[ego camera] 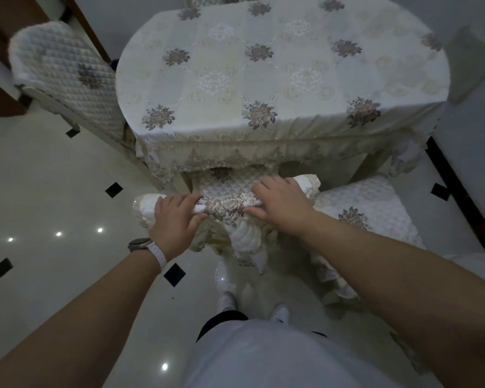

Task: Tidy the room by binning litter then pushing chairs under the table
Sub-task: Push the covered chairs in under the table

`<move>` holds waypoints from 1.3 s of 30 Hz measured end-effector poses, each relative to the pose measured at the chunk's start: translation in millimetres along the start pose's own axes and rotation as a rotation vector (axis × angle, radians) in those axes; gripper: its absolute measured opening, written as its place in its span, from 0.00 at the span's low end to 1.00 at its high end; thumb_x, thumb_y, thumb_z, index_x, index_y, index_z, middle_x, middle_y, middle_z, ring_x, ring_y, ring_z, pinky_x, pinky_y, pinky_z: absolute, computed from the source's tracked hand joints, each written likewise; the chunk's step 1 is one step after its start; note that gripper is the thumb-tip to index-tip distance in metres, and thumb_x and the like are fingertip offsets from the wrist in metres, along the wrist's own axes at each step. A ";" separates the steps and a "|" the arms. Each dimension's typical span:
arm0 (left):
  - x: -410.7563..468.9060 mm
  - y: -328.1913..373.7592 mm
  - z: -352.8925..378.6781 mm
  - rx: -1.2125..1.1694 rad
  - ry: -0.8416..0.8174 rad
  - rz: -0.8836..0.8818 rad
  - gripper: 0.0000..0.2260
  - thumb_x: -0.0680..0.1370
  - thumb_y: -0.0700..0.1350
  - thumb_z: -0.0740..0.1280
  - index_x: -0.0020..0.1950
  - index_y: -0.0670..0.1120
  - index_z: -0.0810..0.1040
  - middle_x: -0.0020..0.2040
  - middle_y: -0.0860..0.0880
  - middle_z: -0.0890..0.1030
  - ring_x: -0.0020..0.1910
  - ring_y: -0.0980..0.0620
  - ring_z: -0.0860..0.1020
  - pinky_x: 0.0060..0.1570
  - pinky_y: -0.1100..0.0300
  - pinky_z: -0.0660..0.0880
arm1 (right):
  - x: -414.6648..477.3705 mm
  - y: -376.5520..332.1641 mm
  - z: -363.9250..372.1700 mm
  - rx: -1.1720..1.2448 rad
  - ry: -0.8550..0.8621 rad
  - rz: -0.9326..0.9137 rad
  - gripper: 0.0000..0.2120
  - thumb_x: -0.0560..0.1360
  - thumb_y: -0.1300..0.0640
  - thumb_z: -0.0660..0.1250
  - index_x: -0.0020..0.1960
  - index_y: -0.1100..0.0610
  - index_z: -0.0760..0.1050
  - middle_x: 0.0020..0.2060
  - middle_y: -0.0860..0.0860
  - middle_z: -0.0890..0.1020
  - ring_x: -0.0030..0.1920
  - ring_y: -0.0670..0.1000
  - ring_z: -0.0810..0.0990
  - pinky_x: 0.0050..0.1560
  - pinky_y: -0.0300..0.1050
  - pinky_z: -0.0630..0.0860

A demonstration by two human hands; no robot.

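At the cloth-draped table (277, 65), on glossy tiled floor (53, 177), left hand (174, 219) and right hand (283, 205), grips closed over the chair back (227, 205).

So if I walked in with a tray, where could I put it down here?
The whole table top is bare cloth, from its near lace edge to the far rim. The seat of the chair on the right is free too. It is crowded at the near edge, where the left hand and right hand grip the chair back.
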State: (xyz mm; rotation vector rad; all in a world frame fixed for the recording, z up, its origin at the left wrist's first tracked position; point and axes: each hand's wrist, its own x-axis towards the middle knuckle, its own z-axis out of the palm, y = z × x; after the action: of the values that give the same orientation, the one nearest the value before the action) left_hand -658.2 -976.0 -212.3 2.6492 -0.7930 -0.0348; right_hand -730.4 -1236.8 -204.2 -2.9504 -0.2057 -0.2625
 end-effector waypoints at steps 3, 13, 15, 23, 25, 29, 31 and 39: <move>-3.0 3.5 1.9 -0.051 0.011 0.019 0.23 0.76 0.58 0.57 0.62 0.47 0.78 0.55 0.46 0.78 0.57 0.42 0.72 0.64 0.34 0.63 | -4.0 5.7 3.8 -0.017 0.073 -0.039 0.29 0.73 0.32 0.52 0.49 0.55 0.76 0.43 0.52 0.79 0.44 0.55 0.78 0.45 0.49 0.71; 4.5 -1.3 10.8 -0.094 0.038 0.119 0.20 0.75 0.59 0.60 0.60 0.50 0.79 0.55 0.49 0.79 0.55 0.47 0.71 0.61 0.40 0.65 | -9.5 15.6 8.5 -0.025 0.154 -0.050 0.25 0.73 0.34 0.56 0.46 0.56 0.76 0.40 0.51 0.76 0.39 0.54 0.76 0.40 0.45 0.68; 6.1 -1.9 9.8 -0.105 0.050 0.132 0.20 0.75 0.59 0.61 0.60 0.49 0.79 0.54 0.49 0.79 0.55 0.48 0.70 0.61 0.42 0.64 | -8.7 15.7 9.1 -0.025 0.155 -0.043 0.25 0.73 0.34 0.57 0.46 0.56 0.76 0.40 0.51 0.76 0.40 0.53 0.75 0.42 0.44 0.64; 18.6 -7.8 10.3 -0.158 0.035 0.193 0.21 0.75 0.60 0.61 0.60 0.49 0.80 0.53 0.51 0.79 0.55 0.51 0.70 0.61 0.48 0.61 | -8.5 21.4 12.2 -0.041 0.177 -0.060 0.25 0.73 0.33 0.59 0.44 0.56 0.75 0.38 0.51 0.74 0.37 0.53 0.73 0.37 0.46 0.67; 25.0 -8.9 10.2 -0.157 0.031 0.210 0.21 0.75 0.60 0.61 0.60 0.49 0.80 0.53 0.51 0.79 0.55 0.50 0.70 0.60 0.51 0.60 | -7.8 22.8 11.5 -0.044 0.180 -0.043 0.25 0.73 0.33 0.59 0.44 0.56 0.76 0.38 0.50 0.74 0.37 0.53 0.73 0.37 0.45 0.66; 37.2 -4.6 11.4 -0.161 0.016 0.210 0.20 0.75 0.59 0.62 0.61 0.50 0.80 0.54 0.51 0.79 0.56 0.48 0.72 0.61 0.46 0.62 | -9.3 28.2 13.6 0.013 0.169 0.033 0.24 0.73 0.35 0.60 0.50 0.56 0.77 0.40 0.51 0.75 0.40 0.53 0.74 0.42 0.46 0.66; 42.3 0.3 12.8 -0.160 0.021 0.204 0.20 0.75 0.59 0.62 0.60 0.50 0.80 0.53 0.51 0.79 0.56 0.47 0.73 0.61 0.43 0.64 | -9.6 30.2 16.5 0.090 0.157 0.092 0.23 0.73 0.36 0.61 0.53 0.55 0.76 0.43 0.51 0.75 0.44 0.55 0.74 0.47 0.51 0.70; 64.6 7.4 13.2 -0.136 0.043 0.166 0.21 0.75 0.59 0.61 0.61 0.49 0.80 0.53 0.49 0.79 0.56 0.46 0.73 0.63 0.43 0.62 | 11.1 49.0 14.2 0.145 0.089 0.124 0.26 0.74 0.35 0.58 0.57 0.55 0.76 0.48 0.52 0.76 0.51 0.57 0.74 0.58 0.56 0.66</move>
State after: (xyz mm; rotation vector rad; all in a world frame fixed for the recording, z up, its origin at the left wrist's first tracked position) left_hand -609.5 -1020.8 -216.7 2.4407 -0.9575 0.0116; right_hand -709.9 -1280.7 -223.6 -2.7874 -0.0282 -0.3449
